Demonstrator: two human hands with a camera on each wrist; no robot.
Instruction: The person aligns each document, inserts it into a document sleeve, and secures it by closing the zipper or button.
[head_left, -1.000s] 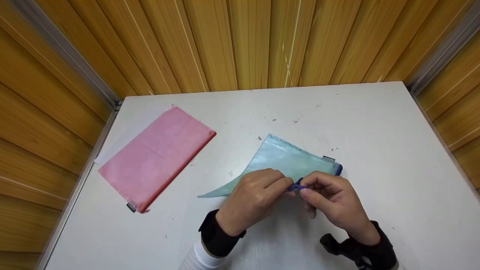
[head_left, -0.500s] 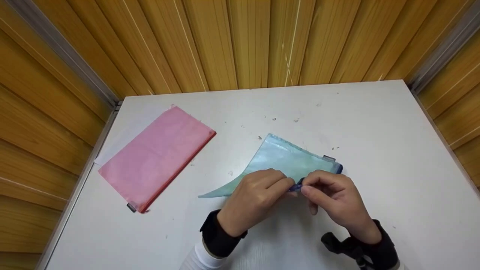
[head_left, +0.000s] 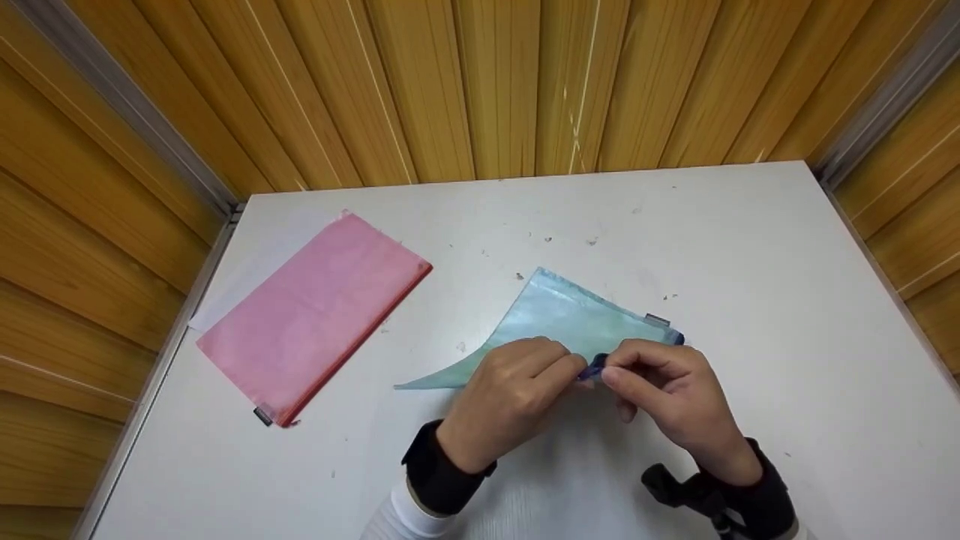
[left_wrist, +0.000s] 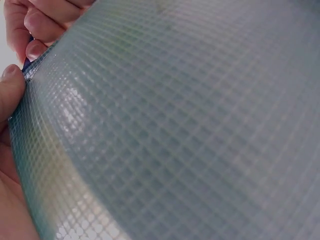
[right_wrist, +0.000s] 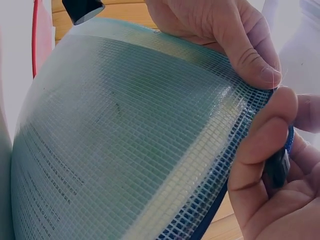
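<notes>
A translucent blue-green mesh zipper pouch [head_left: 577,311] with a dark blue zipper edge [right_wrist: 212,207] is bent up between both hands. My left hand [head_left: 514,394] grips the pouch by its zipper edge, thumb [right_wrist: 257,67] on the mesh in the right wrist view. Close beside it, my right hand [head_left: 667,397] pinches the same blue edge. A small dark piece [right_wrist: 277,167], possibly the zipper pull, sits among the right fingers. In the left wrist view the mesh [left_wrist: 165,125] fills most of the picture, with fingers at its left edge. Printed text [right_wrist: 50,175] shows through the pouch.
A pink zipper pouch [head_left: 315,315] with a red zipper edge lies flat on the white table [head_left: 750,300] at the left, partly over a white sheet [head_left: 251,281]. Wood-patterned panels [head_left: 495,90] stand behind the table and along its sides.
Both hands stay almost in place on the pouch's zipper edge. The fingers of the right hand shift very slightly, and the pouch's dark right corner is a little more covered.
</notes>
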